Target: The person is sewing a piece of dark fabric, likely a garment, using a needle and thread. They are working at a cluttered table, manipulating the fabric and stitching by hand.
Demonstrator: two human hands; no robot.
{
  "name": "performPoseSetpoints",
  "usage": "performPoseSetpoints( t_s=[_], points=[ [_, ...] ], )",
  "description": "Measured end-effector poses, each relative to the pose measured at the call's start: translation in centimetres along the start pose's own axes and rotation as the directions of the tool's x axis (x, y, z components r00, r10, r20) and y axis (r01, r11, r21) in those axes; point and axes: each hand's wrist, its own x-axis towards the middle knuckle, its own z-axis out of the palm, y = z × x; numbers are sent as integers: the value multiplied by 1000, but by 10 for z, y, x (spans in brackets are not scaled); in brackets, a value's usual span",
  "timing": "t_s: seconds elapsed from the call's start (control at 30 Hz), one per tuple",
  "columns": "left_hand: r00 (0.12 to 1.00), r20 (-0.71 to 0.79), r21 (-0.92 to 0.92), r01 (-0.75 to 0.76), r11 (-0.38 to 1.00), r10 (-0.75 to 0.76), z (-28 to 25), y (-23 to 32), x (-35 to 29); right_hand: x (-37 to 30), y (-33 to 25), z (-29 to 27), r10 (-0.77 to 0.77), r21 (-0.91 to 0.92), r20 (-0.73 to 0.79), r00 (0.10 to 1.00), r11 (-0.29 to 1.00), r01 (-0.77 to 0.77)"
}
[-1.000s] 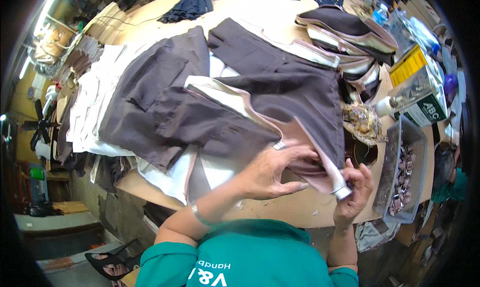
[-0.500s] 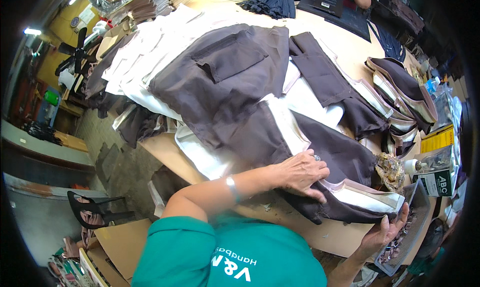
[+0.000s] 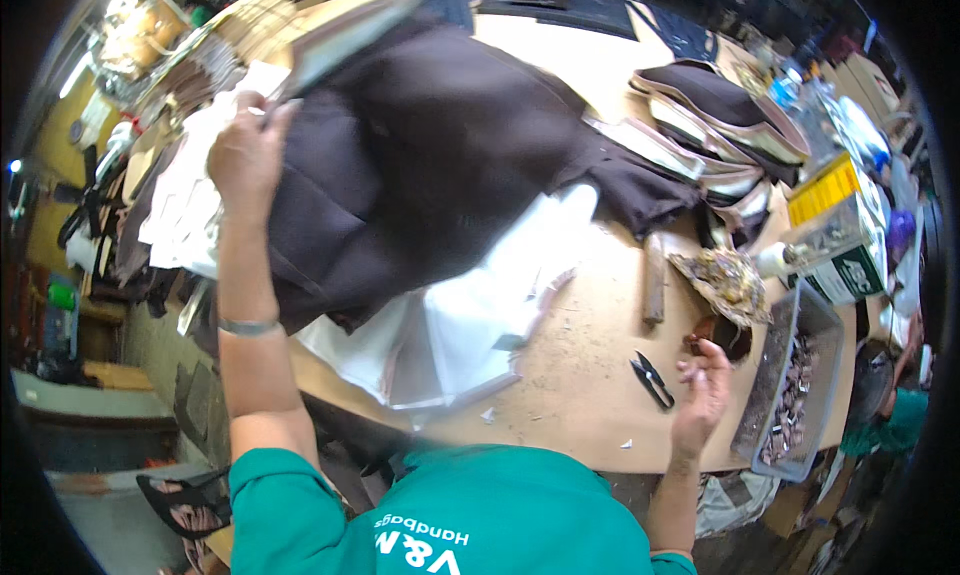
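At the left, my left hand (image 3: 248, 155) is closed on the edge of a dark brown fabric piece (image 3: 450, 115), lifted and partly smeared by motion. Its pale, stiff-looking edge (image 3: 350, 37) sticks up beyond the hand. White fabric pieces (image 3: 450, 325) lie beneath it on the table. My right hand (image 3: 703, 395) hovers over the table at the right, its fingers loosely bent and apart, with nothing in them. Just left of it lie black thread snips (image 3: 653, 380). Beyond its fingertips sits a small reddish-brown bowl (image 3: 722, 337).
A grey plastic basket (image 3: 755, 415) of small brown pieces stands right of my right hand. Behind are a wooden bar (image 3: 654, 280), a crumpled tan bundle (image 3: 725, 280), a white bottle (image 3: 775, 260) and a box (image 3: 840, 235). Brown pieces with pale edging (image 3: 715, 125) are stacked at the far right.
My left hand has swung from the middle to the far left, raising brown fabric. My right hand has let go of the pale-edged piece and drawn back, uncovering the snips, bowl and tabletop.
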Motion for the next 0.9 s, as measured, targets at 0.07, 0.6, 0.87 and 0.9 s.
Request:
performPoseSetpoints(
  t_s=[0.07,0.6,0.87,0.9],
  points=[
    [989,-133,49,-64,997,70,14,-9,6,-8,-2,12,27,-104,39,999,994,-22],
    [511,-46,-976,-207,71,858,45,196,-208,-4,-14,10,211,418,511,833,786,-456],
    [539,56,-572,-673,469,840,138,253,-148,-17,2,-2,236,-215,324,916,961,-172],
    [578,90,-556,-647,523,811,150,256,-140,-17,4,1,205,-246,351,914,962,-121]
  ],
)
